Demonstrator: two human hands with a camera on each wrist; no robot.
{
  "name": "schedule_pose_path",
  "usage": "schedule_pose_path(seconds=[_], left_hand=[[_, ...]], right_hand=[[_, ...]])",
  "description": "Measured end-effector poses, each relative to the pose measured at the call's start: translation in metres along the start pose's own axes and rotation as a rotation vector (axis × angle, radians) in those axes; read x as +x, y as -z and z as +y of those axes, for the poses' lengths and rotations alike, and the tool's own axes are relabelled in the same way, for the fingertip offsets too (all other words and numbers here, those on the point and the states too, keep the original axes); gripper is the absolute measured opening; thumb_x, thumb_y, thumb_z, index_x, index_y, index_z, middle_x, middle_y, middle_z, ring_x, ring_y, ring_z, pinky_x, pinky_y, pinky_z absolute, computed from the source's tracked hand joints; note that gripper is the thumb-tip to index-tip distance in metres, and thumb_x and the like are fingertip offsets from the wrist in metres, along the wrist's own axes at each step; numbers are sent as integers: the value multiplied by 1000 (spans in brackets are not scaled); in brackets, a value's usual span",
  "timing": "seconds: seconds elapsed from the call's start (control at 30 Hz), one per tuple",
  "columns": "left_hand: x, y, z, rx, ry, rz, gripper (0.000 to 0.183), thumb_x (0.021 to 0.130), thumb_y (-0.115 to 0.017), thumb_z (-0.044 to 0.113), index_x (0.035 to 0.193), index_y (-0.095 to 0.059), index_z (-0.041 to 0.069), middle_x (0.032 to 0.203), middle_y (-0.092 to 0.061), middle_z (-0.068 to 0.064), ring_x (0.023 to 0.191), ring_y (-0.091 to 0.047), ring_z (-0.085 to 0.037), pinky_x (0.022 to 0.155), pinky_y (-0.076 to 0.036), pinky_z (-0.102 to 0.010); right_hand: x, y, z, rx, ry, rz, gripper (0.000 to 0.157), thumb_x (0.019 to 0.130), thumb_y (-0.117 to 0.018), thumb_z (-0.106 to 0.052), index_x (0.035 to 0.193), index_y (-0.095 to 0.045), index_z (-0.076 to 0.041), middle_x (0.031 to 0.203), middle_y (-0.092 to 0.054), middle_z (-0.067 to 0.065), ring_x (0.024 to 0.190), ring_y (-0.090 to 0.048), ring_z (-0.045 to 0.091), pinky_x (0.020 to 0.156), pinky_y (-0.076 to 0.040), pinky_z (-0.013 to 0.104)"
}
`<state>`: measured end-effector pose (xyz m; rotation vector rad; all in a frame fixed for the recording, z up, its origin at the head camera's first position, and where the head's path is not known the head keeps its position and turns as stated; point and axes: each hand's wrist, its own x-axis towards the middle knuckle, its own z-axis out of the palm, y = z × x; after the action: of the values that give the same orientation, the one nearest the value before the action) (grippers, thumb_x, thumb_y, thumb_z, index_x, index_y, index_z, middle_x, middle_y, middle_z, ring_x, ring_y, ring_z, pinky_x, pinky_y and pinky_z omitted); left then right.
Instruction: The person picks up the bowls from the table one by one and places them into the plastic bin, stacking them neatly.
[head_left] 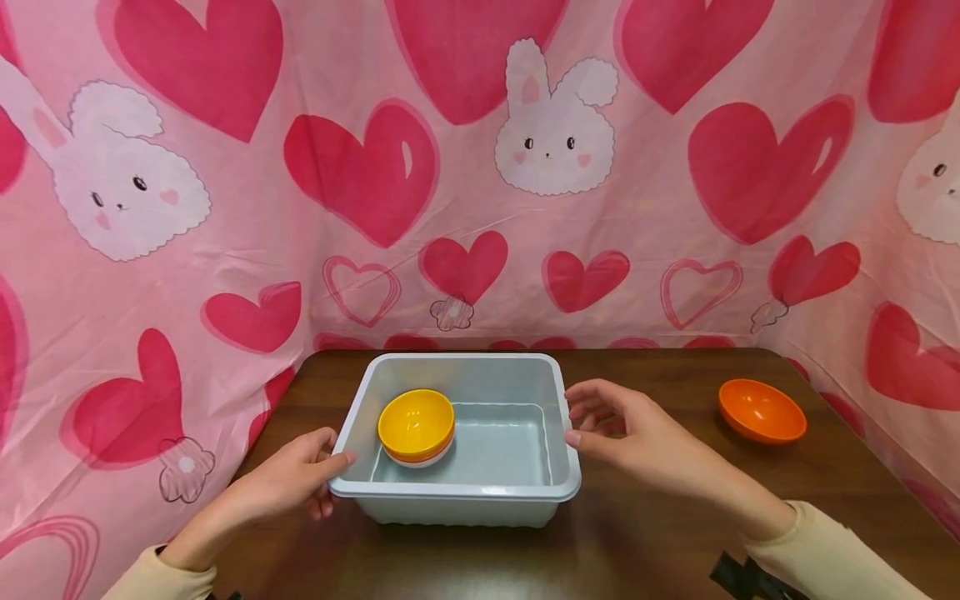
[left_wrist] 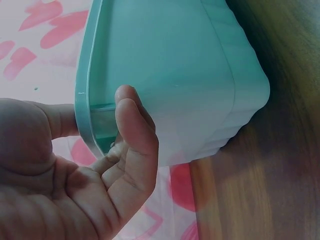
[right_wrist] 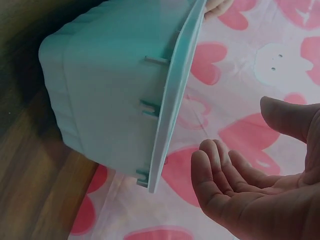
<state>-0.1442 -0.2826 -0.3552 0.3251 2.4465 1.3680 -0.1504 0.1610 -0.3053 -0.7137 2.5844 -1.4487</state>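
Observation:
A pale grey-blue plastic basin (head_left: 498, 450) stands in the middle of the head view. Inside it, on the left, a yellow bowl (head_left: 416, 421) sits stacked on an orange one, with a whitish edge below. My left hand (head_left: 296, 477) grips the basin's left rim, thumb on top and fingers curled beneath, as the left wrist view also shows. Beside the right rim is my right hand (head_left: 626, 421), fingers loosely bent and holding nothing. The right wrist view shows a gap between its fingertips (right_wrist: 202, 165) and the basin wall (right_wrist: 115, 95).
An orange bowl (head_left: 762, 411) stands alone on the right of the dark wooden table (head_left: 660, 533). Pink cloth (head_left: 465, 217) printed with hearts and rabbits hangs behind the table and along both sides.

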Motion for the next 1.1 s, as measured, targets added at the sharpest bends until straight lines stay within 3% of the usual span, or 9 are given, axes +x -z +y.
schedule_pose_path(seconds=[0.63, 1.1], left_hand=[[1, 1, 0, -7, -5, -7, 18, 105, -61, 12, 106, -50, -3, 69, -61, -11, 57, -65, -31, 52, -61, -39], [1, 0, -1, -9, -6, 1, 18, 105, -61, 12, 106, -50, -2, 69, -61, -10, 57, -65, -30, 52, -60, -39]], right_hand=[[-7, 5, 21, 0, -20, 100, 39, 96, -78, -18, 127, -64, -1, 109, -70, 7, 96, -65, 24, 86, -57, 31], [-14, 12, 51, -38, -60, 188, 41, 96, -79, -16, 129, -63, 1, 111, -71, 6, 92, -66, 19, 82, -57, 28]])
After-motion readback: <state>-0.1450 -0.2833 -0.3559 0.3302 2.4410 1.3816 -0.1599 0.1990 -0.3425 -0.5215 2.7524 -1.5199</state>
